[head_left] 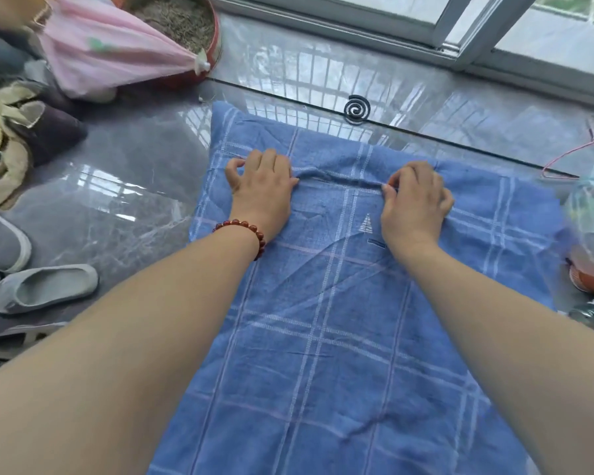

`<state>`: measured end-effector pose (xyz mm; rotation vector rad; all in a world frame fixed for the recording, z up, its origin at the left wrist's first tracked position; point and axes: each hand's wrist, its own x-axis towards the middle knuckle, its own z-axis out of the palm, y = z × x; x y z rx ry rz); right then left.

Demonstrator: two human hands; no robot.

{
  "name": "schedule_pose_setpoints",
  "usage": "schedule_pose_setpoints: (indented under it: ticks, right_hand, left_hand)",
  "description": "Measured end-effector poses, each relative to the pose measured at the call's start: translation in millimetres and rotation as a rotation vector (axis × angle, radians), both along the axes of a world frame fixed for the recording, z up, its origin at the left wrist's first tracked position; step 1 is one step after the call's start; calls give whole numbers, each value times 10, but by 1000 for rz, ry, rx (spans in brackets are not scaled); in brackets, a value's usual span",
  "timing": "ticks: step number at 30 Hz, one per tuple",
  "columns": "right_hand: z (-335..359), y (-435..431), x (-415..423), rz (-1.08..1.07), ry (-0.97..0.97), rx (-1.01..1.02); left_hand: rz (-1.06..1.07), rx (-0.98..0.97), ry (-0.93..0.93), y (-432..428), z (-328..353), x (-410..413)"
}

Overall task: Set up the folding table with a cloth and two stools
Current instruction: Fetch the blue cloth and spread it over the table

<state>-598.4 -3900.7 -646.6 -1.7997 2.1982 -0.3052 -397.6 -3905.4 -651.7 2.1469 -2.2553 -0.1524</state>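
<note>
Both forearms are reaching forward over the cloth (323, 337), a blue checked piece that is covering the whole support beneath it. Whether that support is the folding table cannot be confirmed, since no part of it is showing. No stool is appearing in view.

The left hand (261, 180), wearing a red bead bracelet (246, 231), is resting near the far edge with its fingers curled down into the fabric and its thumb pressing against a raised fold. The right hand (415, 197) is pinching the other end of the same fold between thumb and curled fingers. The fold is running as a ridge between the two hands.

Step in hand, by judgement: the cloth is being adjusted and straightened along its far edge.

Next move, by judgement: the ridge is calling for an even outward pull from both hands, so that the fabric lies flat and square, after which the two stools are needing to be fetched.

On the glossy grey floor (134, 173), a mosquito coil (357, 109) is sitting just beyond the cloth, and grey shoes (45, 286) are lying to the left.
</note>
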Motion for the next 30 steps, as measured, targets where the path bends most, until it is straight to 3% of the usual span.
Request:
schedule_pose_setpoints:
  ticks: [4,8,11,19,23,30]
  right_hand:
    - [-20,-145,178,45,-66,-46]
    - [-97,21,64,-13,-70,-50]
    - [-142,233,-121,-19,21,98]
    - [-145,511,-266,21,79,198]
    - [-158,909,-106,23,17,169]
    - [-211,1744,-164,43,103,161]
  left_hand:
    - [90,14,-7,-25,60,155]
    - [2,114,176,183,42,172]
    - [-120,261,44,394,-51,57]
    - [-91,218,-31,702,-99,-301]
    - [-246,150,17,979,-106,-435]
    - [-412,67,18,1637,-158,-573]
